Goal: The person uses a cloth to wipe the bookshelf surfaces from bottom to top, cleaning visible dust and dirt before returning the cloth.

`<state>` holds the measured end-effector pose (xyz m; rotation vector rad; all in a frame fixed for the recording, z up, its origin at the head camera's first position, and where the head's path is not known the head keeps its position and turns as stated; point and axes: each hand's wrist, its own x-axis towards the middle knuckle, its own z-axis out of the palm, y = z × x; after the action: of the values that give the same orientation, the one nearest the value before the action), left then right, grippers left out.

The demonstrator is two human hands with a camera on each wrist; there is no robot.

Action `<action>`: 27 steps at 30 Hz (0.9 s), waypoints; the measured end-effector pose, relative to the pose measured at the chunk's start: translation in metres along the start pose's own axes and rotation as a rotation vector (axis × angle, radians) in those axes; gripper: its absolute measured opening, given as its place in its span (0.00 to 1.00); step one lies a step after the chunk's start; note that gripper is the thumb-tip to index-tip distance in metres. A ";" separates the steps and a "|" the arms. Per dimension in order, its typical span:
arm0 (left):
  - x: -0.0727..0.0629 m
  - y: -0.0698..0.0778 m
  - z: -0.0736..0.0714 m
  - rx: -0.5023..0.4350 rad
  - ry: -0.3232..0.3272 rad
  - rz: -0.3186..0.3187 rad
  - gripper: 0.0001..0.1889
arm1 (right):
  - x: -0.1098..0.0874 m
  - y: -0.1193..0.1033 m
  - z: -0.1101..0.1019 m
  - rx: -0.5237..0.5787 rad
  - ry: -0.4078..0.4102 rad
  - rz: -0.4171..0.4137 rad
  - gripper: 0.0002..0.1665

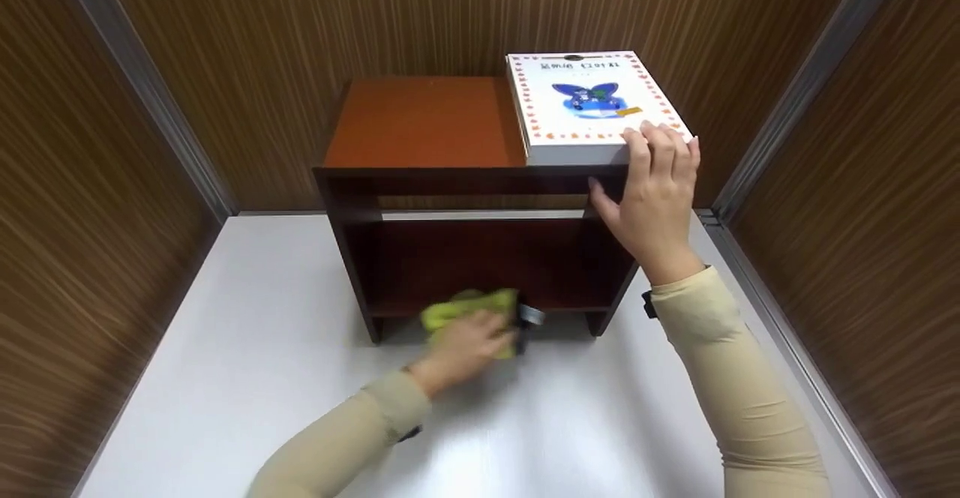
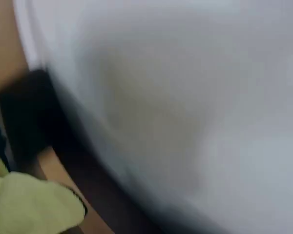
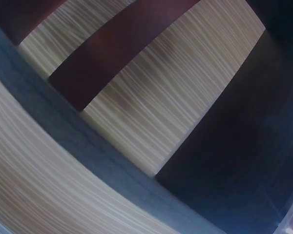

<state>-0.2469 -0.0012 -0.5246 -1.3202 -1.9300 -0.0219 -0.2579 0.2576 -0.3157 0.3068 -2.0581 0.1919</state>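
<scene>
A small dark brown wooden shelf stands on the white surface, its top a reddish brown. On the right of that top lies a thick white book, or a stack of them, with an orange-dotted border and a blue butterfly picture. My right hand grips its front right corner, fingertips over the cover and thumb below, by the shelf's top board. Low at the shelf's front, blurred, my left hand holds a yellow-green cloth with a black part. The left wrist view shows the cloth with a dark edging.
Wood-grain panels close off the back and both sides, with metal strips at the corners. The white surface runs under and in front of the shelf. A lower board spans the shelf's inside.
</scene>
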 end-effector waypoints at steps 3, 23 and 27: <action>0.048 0.029 0.025 0.083 -0.031 0.224 0.15 | 0.000 0.003 -0.001 -0.013 -0.002 -0.007 0.37; 0.068 0.018 0.042 0.285 -0.259 0.346 0.14 | 0.002 0.002 -0.004 -0.014 -0.016 -0.021 0.36; 0.029 -0.009 0.020 0.301 -0.286 0.396 0.12 | -0.001 0.001 -0.001 -0.002 -0.005 -0.007 0.35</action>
<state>-0.2699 0.0259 -0.5174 -1.5303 -1.7739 0.6592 -0.2566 0.2589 -0.3162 0.3141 -2.0617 0.1851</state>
